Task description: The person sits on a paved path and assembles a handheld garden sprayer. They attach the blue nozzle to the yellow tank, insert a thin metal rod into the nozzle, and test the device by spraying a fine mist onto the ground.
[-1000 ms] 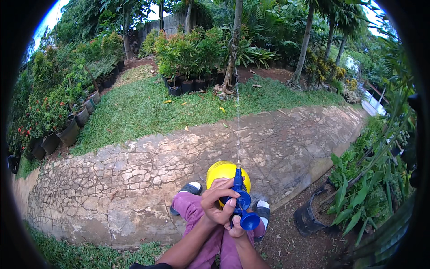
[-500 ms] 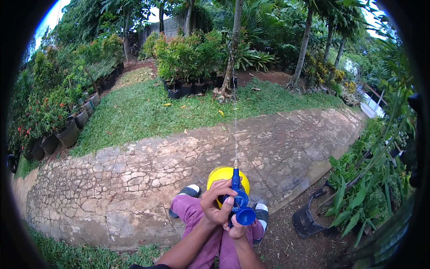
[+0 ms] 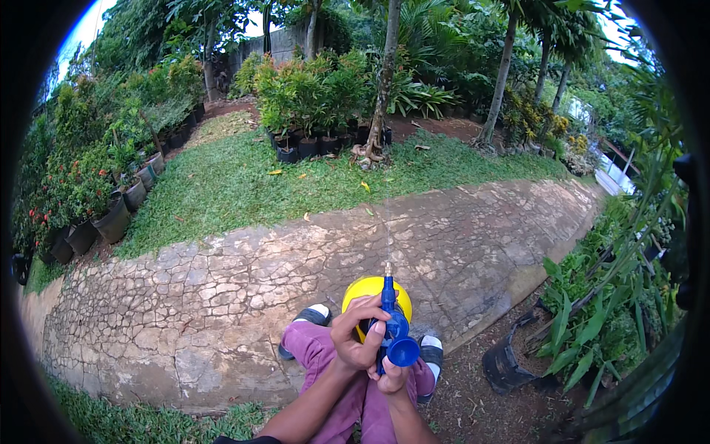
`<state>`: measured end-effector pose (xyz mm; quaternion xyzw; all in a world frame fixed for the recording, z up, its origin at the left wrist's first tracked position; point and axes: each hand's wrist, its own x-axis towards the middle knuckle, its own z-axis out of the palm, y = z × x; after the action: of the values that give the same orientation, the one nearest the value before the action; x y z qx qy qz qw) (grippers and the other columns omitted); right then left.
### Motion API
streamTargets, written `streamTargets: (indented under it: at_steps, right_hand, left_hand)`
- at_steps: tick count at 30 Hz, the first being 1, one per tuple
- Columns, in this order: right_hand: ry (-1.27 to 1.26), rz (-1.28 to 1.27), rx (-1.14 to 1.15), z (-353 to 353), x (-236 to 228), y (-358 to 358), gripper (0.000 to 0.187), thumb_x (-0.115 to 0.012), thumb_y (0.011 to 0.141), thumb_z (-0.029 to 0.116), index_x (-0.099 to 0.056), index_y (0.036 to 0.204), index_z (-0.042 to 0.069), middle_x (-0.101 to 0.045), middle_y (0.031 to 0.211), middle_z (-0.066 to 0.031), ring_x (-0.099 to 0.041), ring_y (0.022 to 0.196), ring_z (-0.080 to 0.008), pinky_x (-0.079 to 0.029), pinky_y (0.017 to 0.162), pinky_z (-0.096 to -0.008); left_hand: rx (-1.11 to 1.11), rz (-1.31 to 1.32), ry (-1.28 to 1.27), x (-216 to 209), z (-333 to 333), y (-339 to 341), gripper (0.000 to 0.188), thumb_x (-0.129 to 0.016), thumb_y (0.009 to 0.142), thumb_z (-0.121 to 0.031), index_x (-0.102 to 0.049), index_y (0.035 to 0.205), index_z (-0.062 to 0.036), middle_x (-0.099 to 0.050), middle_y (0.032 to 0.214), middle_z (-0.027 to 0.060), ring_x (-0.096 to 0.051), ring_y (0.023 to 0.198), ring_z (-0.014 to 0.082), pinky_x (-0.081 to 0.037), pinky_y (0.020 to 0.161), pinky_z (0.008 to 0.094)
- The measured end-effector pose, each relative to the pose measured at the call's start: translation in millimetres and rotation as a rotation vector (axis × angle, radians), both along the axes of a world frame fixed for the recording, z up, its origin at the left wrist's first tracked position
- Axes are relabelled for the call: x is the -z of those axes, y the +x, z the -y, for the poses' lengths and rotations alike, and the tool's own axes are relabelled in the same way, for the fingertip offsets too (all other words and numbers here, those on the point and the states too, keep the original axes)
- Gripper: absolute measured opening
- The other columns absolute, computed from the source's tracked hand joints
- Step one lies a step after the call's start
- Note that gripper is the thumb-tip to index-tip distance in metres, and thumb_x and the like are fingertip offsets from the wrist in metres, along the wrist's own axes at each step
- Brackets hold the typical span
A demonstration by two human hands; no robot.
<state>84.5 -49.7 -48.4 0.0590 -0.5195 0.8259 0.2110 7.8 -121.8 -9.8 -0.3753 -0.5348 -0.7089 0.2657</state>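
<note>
A pump sprayer with a blue head [image 3: 397, 322] and a brass nozzle tip [image 3: 388, 270] is between my hands, above my knees. Its nozzle points away from me. The round blue pump knob [image 3: 403, 352] faces back toward me. Under the head shows a rounded yellow body [image 3: 355, 294], apparently the sprayer's tank. My left hand [image 3: 356, 337] is closed round the left side of the head, its thumb bent near the middle. Just below the knob, my right hand [image 3: 392, 379] is closed on the rear of the sprayer; its fingertips are partly hidden.
Cracked stone paving [image 3: 222, 296] runs across in front of me. Beyond it lies grass [image 3: 229, 177] with potted shrubs [image 3: 310, 103] and a tree trunk [image 3: 386, 81]. A black planter [image 3: 506, 364] with leafy plants stands at the right. My shoes [image 3: 314, 315] rest on the paving.
The thin straight water jet from the nozzle has stopped; only a faint trace shows over the paving. The sprayer's knob has shifted slightly up and left. Both hands keep their hold.
</note>
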Motion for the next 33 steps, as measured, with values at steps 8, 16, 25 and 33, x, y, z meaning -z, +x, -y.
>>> streamTargets:
  at_steps: [8,16,25,33]
  right_hand:
    - [0.015,-0.026,-0.003,-1,-9,-1,0.036,-0.053,0.084,0.031,-0.057,0.067,0.0,-0.051,0.051,-0.0037,-0.046,0.04,-0.008,-0.034,0.037,-0.0219]
    - [0.02,-0.027,-0.012,-1,-9,-2,0.041,-0.055,0.085,0.036,-0.057,0.069,-0.001,-0.051,0.053,-0.0048,-0.046,0.041,-0.008,-0.034,0.037,-0.0215]
    - [0.052,0.001,-0.029,-2,-10,-1,0.041,-0.053,0.087,0.036,-0.056,0.069,0.0,-0.052,0.053,-0.0046,-0.047,0.041,-0.008,-0.034,0.037,-0.0214]
    - [0.143,-0.012,-0.023,0,-10,-3,0.038,-0.051,0.084,0.028,-0.055,0.058,0.001,-0.053,0.05,-0.0037,-0.046,0.038,-0.0073,-0.034,0.036,-0.0217]
  left_hand:
    - [0.037,0.1,0.059,6,-5,-1,0.014,-0.059,0.079,-0.008,-0.062,0.089,0.0013,-0.066,0.102,0.0226,-0.064,0.092,0.0289,-0.047,0.086,0.0374]
    - [0.035,0.129,0.066,9,-5,-1,0.013,-0.059,0.08,-0.008,-0.063,0.089,0.0014,-0.066,0.099,0.0198,-0.064,0.093,0.0271,-0.047,0.086,0.0372]
    - [0.042,0.201,0.096,10,-6,2,0.013,-0.059,0.08,-0.007,-0.063,0.088,0.0021,-0.067,0.097,0.0191,-0.064,0.092,0.0261,-0.047,0.086,0.036]
    - [-0.053,0.088,0.092,8,2,0,0.008,-0.056,0.083,-0.005,-0.059,0.086,0.0016,-0.066,0.095,0.0248,-0.065,0.091,0.0284,-0.048,0.085,0.0384]
